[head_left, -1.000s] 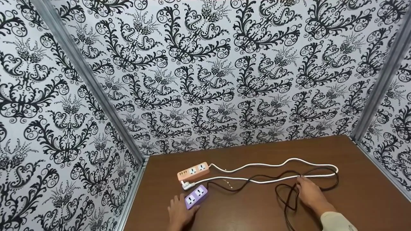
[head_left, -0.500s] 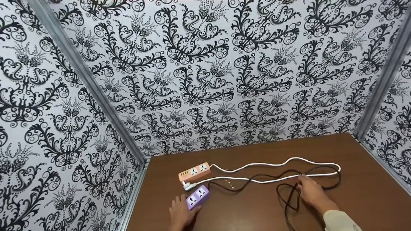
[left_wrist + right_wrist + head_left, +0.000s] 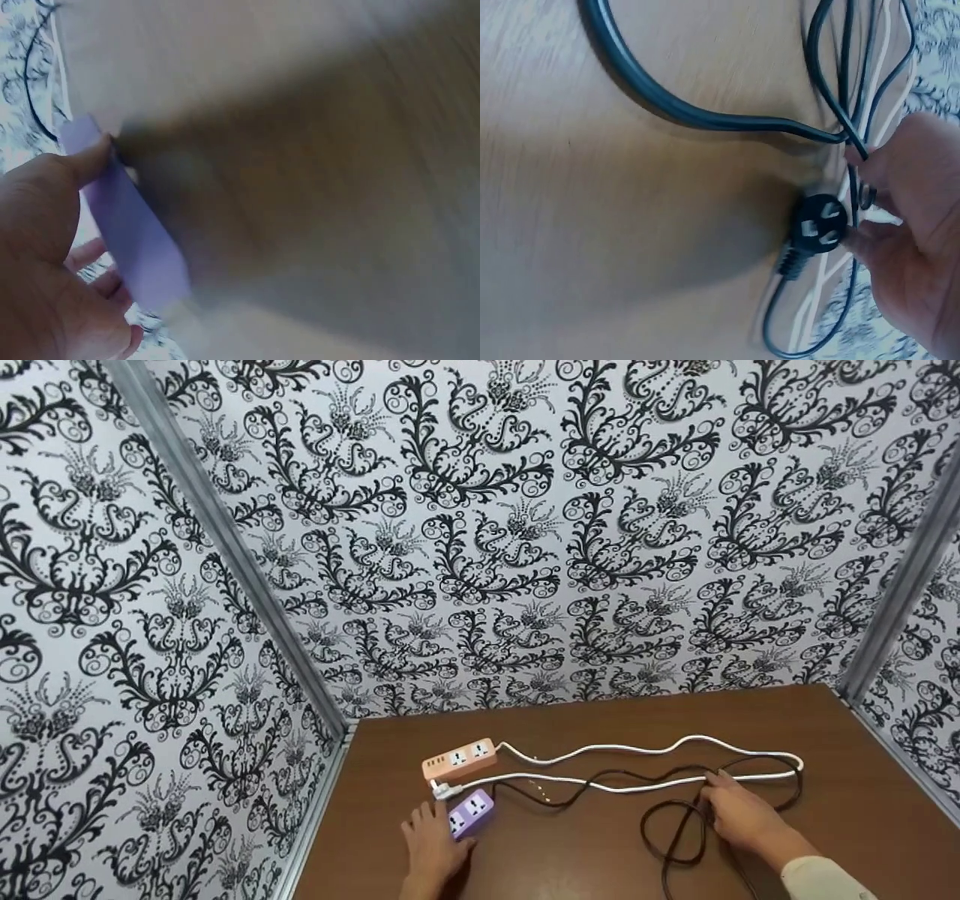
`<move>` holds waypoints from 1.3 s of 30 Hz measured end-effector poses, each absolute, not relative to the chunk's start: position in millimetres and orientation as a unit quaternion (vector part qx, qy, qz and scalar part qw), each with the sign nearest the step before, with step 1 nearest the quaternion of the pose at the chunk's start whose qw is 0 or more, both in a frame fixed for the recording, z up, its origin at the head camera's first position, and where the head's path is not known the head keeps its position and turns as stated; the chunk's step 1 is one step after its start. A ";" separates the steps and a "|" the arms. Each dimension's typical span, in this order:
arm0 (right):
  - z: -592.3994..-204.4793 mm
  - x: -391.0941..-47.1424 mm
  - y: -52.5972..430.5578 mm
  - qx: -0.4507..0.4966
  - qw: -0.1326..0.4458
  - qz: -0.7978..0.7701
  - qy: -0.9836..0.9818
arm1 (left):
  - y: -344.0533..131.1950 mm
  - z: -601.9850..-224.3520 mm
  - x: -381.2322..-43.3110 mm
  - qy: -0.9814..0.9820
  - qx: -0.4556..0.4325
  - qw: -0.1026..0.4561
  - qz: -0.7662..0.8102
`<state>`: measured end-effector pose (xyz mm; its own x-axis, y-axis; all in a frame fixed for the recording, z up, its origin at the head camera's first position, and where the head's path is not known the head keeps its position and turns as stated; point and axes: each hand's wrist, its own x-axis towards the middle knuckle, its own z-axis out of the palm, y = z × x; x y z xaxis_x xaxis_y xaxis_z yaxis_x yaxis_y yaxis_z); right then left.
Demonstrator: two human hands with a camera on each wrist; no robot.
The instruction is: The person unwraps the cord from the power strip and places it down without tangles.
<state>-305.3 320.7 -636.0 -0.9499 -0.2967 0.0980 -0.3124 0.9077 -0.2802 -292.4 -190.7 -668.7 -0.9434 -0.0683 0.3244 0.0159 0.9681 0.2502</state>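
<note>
My left hand [image 3: 435, 844] holds a small purple power strip [image 3: 474, 808] by its near end. In the left wrist view the thumb lies along one edge of the purple strip [image 3: 139, 225], with fingers behind it. A black cord [image 3: 551, 804] runs from this strip to the right. There my right hand [image 3: 742, 814] pinches part of the cord between thumb and fingers. The right wrist view shows a black three-pin plug [image 3: 819, 223] at the fingertips, pins facing out, and loose loops of the black cord [image 3: 705, 120] around the hand.
An orange power strip [image 3: 459, 761] lies just behind the purple one. Its white cord [image 3: 645, 749] stretches right, doubles back, and ends in a white plug [image 3: 448, 790] beside the strip. Black and white cords cross near my right hand. Patterned walls [image 3: 487, 585] enclose the brown table [image 3: 570, 855].
The left hand and purple strip have shifted slightly away from me, closer to the white plug. Near the right hand, the black cord's loop has changed shape, and a length now trails below the wrist.
</note>
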 end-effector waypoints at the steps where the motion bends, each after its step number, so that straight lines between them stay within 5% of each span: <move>1: -634.9 -305.6 319.2 0.157 0.041 0.133 -0.978 | -184.0 -666.5 -292.5 -0.975 -0.001 0.188 -0.115; 6: -626.5 -310.1 313.2 0.143 0.106 0.153 -0.972 | -137.0 -661.7 -286.0 -0.966 -0.108 0.213 -0.104; 12: -620.1 -312.2 315.6 0.118 0.179 0.211 -0.954 | -84.9 -670.0 -274.9 -0.958 -0.233 0.103 -0.135; 26: -622.1 -314.4 329.5 0.049 0.138 0.260 -0.954 | 5.5 -702.7 -277.3 -0.876 -0.470 0.030 -0.106; 35: -626.0 -315.2 330.9 0.044 0.119 0.267 -0.955 | 38.2 -673.8 -270.4 -0.823 -0.521 0.203 0.097; 39: -623.3 -316.2 334.0 0.038 0.132 0.280 -0.950 | 38.3 -674.0 -273.2 -0.808 -0.527 0.229 0.129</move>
<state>-316.2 334.0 -623.3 -0.9622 0.0026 0.2723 -0.1454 0.8407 -0.5217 -273.2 38.3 -674.0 -0.3403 0.9109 0.2336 0.7927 0.4115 -0.4498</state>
